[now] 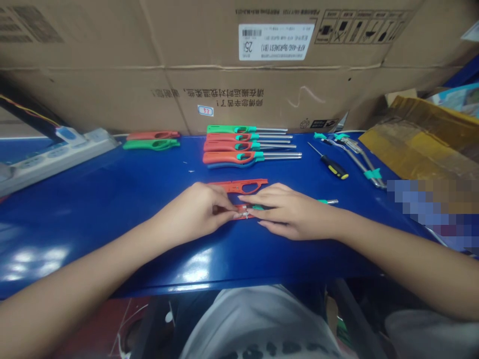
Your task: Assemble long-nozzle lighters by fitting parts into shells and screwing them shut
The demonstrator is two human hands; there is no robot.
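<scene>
An opened red gas lighter shell lies on the blue table between my two hands, with small silvery parts inside it. Thumb and index finger of my left hand are pinched together at its left end; what they grip is too small to name. My right hand lies across the lighter's right part, fingers closed about it, hiding most of a teal piece. The tip of its metal tube sticks out past the right hand. Just beyond my hands is a loose orange shell half.
Several assembled lighters lie in a row further back. Red and green shell halves are at the left, near a power strip. To the right are a screwdriver, metal tubes with teal parts and brown-taped packaging. A cardboard box stands behind.
</scene>
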